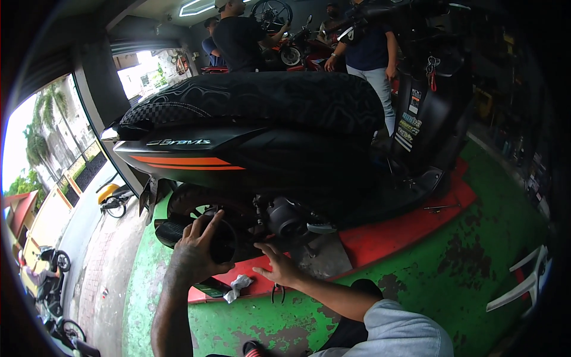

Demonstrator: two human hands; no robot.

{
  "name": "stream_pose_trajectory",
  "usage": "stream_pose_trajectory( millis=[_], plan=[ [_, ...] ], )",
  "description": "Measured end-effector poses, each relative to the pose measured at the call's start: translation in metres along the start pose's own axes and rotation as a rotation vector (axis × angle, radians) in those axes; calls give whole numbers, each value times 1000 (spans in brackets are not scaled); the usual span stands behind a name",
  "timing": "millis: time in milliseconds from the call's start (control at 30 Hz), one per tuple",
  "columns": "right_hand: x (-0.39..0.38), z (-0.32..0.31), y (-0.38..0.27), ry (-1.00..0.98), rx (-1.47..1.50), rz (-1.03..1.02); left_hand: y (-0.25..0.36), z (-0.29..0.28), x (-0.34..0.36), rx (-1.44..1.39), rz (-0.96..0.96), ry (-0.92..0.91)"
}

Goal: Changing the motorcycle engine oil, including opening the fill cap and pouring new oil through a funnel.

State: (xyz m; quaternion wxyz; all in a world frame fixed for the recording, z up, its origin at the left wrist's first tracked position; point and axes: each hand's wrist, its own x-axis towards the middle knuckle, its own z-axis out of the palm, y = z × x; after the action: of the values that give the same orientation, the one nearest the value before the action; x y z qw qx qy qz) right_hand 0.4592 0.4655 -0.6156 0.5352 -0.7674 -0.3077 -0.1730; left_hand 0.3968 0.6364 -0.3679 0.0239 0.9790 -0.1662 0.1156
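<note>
A black scooter [297,157] with orange side stripes stands across the view in front of me. My left hand [199,244] is beside its rear wheel [184,199], with thumb and fingers curved around a dark, rounded part [225,243]. Shadow hides whether that part is loose or still fixed to the scooter. To the right, my right hand [278,268] is raised with its fingers apart and nothing in it, below the round engine cover [288,217]. A crumpled white cloth [238,287] lies just below my hands, beside a dark green box [212,288].
The scooter stands over a red platform [386,241] with a grey plate [328,257]. A dark-handled tool [278,292] is at the platform's near edge; a thin metal tool [441,207] lies farther right. A white plastic chair [528,279] stands at right. Several people are behind the scooter.
</note>
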Motion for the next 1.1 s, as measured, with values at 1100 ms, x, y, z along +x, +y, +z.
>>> stream_pose_trajectory(
  millis=[1100],
  plan=[
    [-231,22,100,-877,120,684,-4,7,16,-110,14,63]
  ],
)
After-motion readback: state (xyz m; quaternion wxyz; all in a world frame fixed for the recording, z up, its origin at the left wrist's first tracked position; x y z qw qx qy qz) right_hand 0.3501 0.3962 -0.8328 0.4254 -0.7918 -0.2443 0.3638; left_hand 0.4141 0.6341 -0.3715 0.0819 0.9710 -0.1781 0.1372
